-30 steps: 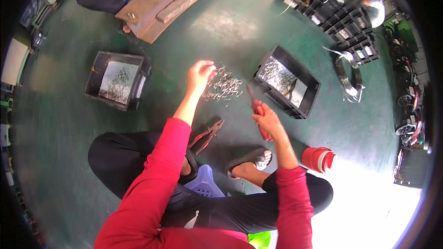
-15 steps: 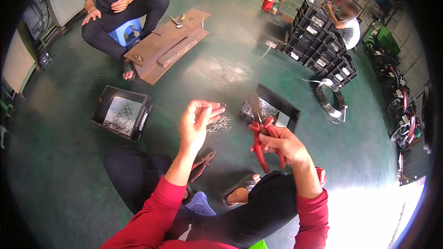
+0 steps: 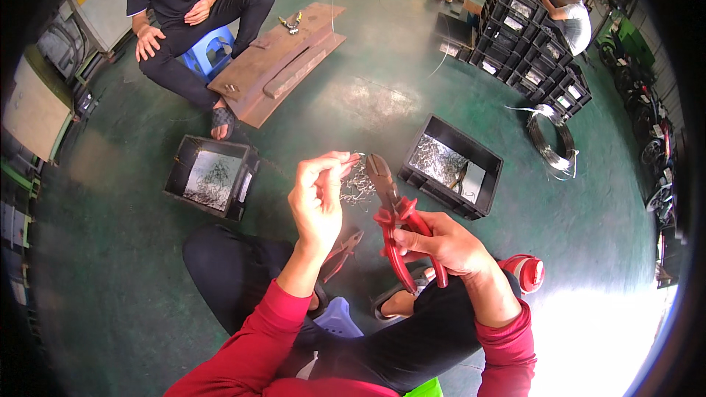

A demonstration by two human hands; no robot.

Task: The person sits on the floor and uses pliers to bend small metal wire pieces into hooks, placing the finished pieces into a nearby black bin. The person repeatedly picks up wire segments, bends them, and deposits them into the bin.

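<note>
The left hand (image 3: 318, 202) is raised at chest height, its fingers pinched on a thin wire piece (image 3: 351, 162). Just beside it, the right hand (image 3: 441, 244) grips the red-handled pliers (image 3: 393, 215), nose pointing up, above the green floor (image 3: 368, 95).

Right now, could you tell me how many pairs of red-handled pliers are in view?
2: one pair of pliers is gripped in the right hand, and a second pair lies on the floor by the person's foot. Others may be hidden.
</note>
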